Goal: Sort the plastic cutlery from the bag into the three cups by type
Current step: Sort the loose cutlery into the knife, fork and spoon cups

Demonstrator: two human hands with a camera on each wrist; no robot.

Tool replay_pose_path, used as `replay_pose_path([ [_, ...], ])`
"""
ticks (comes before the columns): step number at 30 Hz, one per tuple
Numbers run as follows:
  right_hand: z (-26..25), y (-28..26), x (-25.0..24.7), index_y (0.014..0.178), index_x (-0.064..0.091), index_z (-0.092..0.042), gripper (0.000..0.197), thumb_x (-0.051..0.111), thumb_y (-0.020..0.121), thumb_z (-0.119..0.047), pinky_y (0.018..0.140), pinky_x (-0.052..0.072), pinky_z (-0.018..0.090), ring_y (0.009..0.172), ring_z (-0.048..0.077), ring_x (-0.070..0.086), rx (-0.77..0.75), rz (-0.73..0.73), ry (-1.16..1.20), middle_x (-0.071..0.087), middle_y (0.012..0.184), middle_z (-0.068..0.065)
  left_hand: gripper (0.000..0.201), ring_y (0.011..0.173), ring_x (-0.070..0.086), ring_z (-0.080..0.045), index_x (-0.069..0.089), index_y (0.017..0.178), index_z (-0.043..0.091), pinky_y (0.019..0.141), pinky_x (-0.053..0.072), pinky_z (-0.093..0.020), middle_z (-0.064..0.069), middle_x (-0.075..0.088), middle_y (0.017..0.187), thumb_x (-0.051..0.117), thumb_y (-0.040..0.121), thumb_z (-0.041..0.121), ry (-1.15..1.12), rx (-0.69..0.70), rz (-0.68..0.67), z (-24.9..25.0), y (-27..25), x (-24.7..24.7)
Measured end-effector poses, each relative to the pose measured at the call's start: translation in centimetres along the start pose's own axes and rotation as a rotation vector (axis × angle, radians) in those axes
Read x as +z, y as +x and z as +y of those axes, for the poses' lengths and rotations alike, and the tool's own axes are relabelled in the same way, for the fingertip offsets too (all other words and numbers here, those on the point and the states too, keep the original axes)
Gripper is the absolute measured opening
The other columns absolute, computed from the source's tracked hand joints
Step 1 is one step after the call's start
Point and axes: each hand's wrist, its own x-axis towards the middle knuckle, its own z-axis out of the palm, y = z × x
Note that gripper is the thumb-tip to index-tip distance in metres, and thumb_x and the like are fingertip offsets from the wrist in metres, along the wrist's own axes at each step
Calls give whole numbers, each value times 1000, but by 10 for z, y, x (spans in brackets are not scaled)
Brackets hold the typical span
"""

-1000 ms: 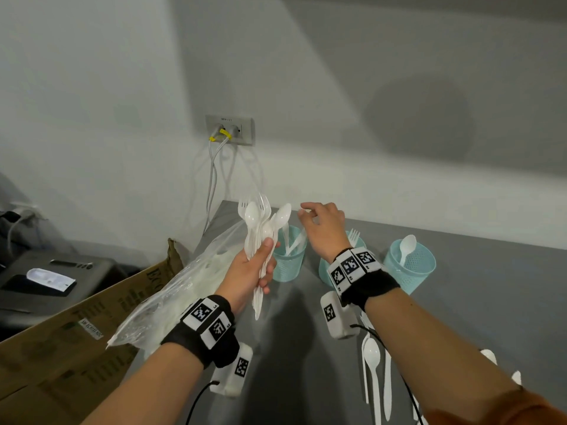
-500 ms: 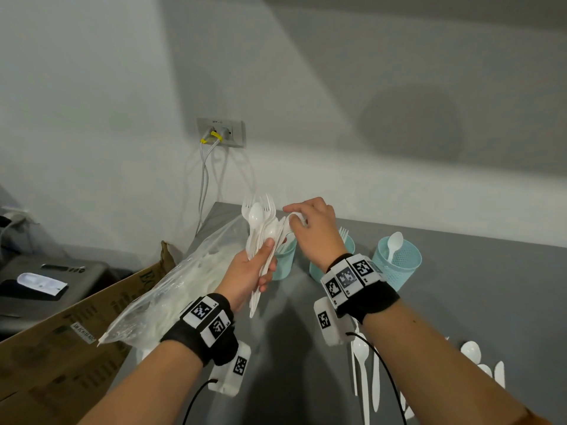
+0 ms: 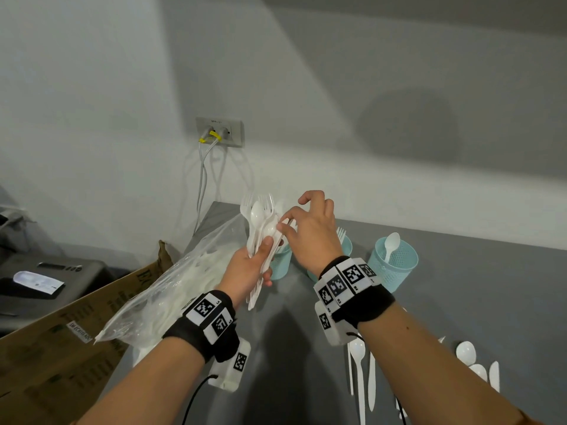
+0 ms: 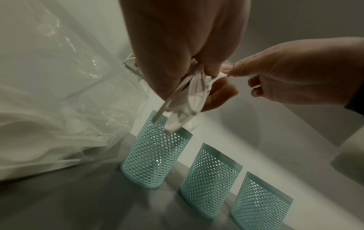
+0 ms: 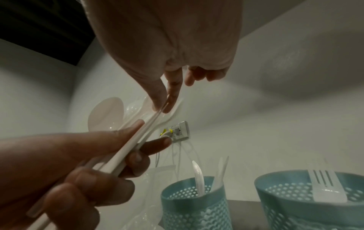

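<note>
My left hand point(image 3: 260, 256) grips a bundle of white plastic cutlery point(image 3: 260, 219), forks and spoons fanned upward, above the left teal mesh cup point(image 3: 280, 263). My right hand point(image 3: 283, 223) pinches one thin white piece point(image 5: 155, 118) of that bundle between thumb and forefinger; its type is unclear. The left cup point(image 5: 193, 203) holds knives. The middle cup point(image 5: 295, 196) holds a fork point(image 5: 325, 188) and is mostly hidden behind my right wrist in the head view. The right cup point(image 3: 395, 265) holds a spoon. The clear bag point(image 3: 171, 289) of cutlery lies left of the cups.
Loose spoons and knives lie on the grey table near my right forearm point(image 3: 359, 366) and further right point(image 3: 466, 352). A cardboard box point(image 3: 61, 348) stands beyond the table's left edge. A wall socket with cables point(image 3: 219, 131) is behind the cups.
My right hand moved left from above the cups to the bundle and took hold of one piece. The left hand kept its grip on the bundle.
</note>
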Motion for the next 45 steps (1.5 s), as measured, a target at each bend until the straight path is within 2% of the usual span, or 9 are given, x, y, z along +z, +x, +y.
replay_pose_path([
  [8, 1, -4, 12, 111, 53, -13, 24, 56, 93, -28, 79, 45, 28, 83, 16, 56, 286, -159, 546, 56, 97, 2, 35, 45, 43, -10, 59, 109, 12, 48, 43, -25, 7, 48, 54, 45, 97, 43, 62, 55, -1, 2, 3, 7],
  [12, 2, -10, 17, 92, 52, -15, 15, 50, 96, -30, 68, 43, 22, 70, 10, 53, 331, -190, 585, 56, 81, -4, 39, 44, 47, -12, 58, 111, 9, 47, 46, -27, 6, 54, 55, 45, 97, 42, 33, 50, -6, 5, 5, 10],
  [19, 5, 25, -21, 89, 40, -16, 17, 34, 102, -26, 55, 49, 31, 59, 20, 54, 335, 169, 707, 53, 74, 7, 36, 46, 61, -19, 58, 102, 7, 57, 58, -35, -10, 63, 75, 45, 97, 41, 21, -2, 24, -4, 12, -10],
  [22, 9, 37, -19, 86, 36, -21, 16, 34, 101, -27, 65, 55, 43, 68, 36, 58, 275, 278, 655, 54, 77, 14, 32, 43, 50, -7, 61, 103, 15, 57, 54, -32, -1, 52, 63, 45, 97, 41, 111, 24, 55, -8, 10, -19],
  [25, 9, 35, 5, 88, 36, -21, 14, 35, 100, -27, 73, 54, 54, 78, 39, 61, 268, 138, 578, 56, 86, 15, 28, 42, 34, -3, 60, 111, 25, 43, 39, -21, 8, 37, 56, 44, 97, 43, 135, 42, 45, -6, 6, -19],
  [33, 13, 20, 16, 113, 61, -19, 27, 40, 99, -28, 96, 32, 27, 108, 18, 43, 276, -12, 417, 59, 111, 1, 33, 45, 24, -9, 62, 106, 20, 39, 24, -19, 3, 27, 56, 42, 97, 44, -27, 31, -122, 3, 0, -15],
  [36, 3, 14, 1, 116, 61, -17, 31, 39, 99, -30, 101, 38, 33, 110, 15, 49, 259, -4, 678, 59, 113, -2, 31, 45, 27, -10, 63, 102, 18, 43, 33, -22, 1, 27, 56, 42, 98, 40, -15, 35, -141, 3, -1, -12],
  [40, -3, 4, -8, 107, 64, -30, 23, 51, 93, -42, 89, 34, 16, 112, 10, 42, 208, -18, 731, 53, 112, -6, 31, 44, 32, -8, 63, 105, 15, 52, 46, -24, 4, 32, 55, 42, 98, 38, 86, 41, -141, 3, -3, -5],
  [45, 2, 3, -6, 102, 70, -23, 29, 66, 82, -44, 99, 30, 20, 113, 9, 32, 242, 2, 548, 45, 111, -5, 31, 44, 30, -6, 60, 107, 18, 42, 30, -20, 11, 35, 53, 48, 95, 44, 168, 45, -86, -1, -3, 4],
])
